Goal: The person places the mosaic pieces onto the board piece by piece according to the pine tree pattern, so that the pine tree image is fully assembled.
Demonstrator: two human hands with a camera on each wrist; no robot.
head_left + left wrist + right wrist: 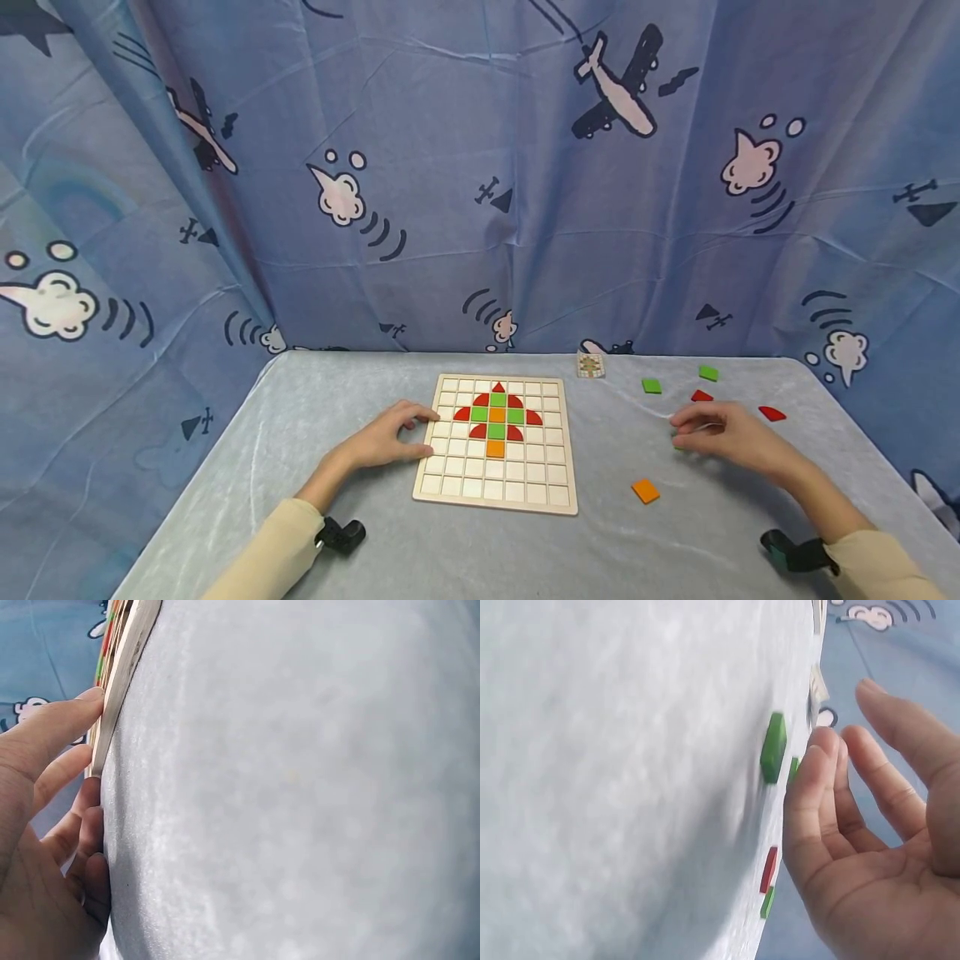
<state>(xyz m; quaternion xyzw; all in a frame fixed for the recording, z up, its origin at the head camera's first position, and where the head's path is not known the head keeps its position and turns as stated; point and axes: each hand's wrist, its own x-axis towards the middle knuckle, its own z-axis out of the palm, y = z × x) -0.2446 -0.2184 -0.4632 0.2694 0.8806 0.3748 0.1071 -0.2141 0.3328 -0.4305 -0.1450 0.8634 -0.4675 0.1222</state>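
Observation:
A wooden grid board [495, 503] lies on the table, with red, green and orange pieces forming a symmetrical figure in its cells. At its left side, my left hand [386, 435] rests thumb and fingertips on the rim, spread and not curled round it. The board's edge [117, 694] also shows in the left wrist view. My right hand [726, 435] hovers over the table right of the board, fingers loosely bent and nothing between them. Beneath its fingertips lies a green tile [774, 750], mostly hidden in the head view.
Beyond the right hand are two green square tiles [652, 386] and a red piece [702, 396]. Another red piece [772, 413] lies to its right. An orange square tile [645, 491] sits nearer. A small pattern card [590, 365] is at the back edge, before a blue curtain [450, 167].

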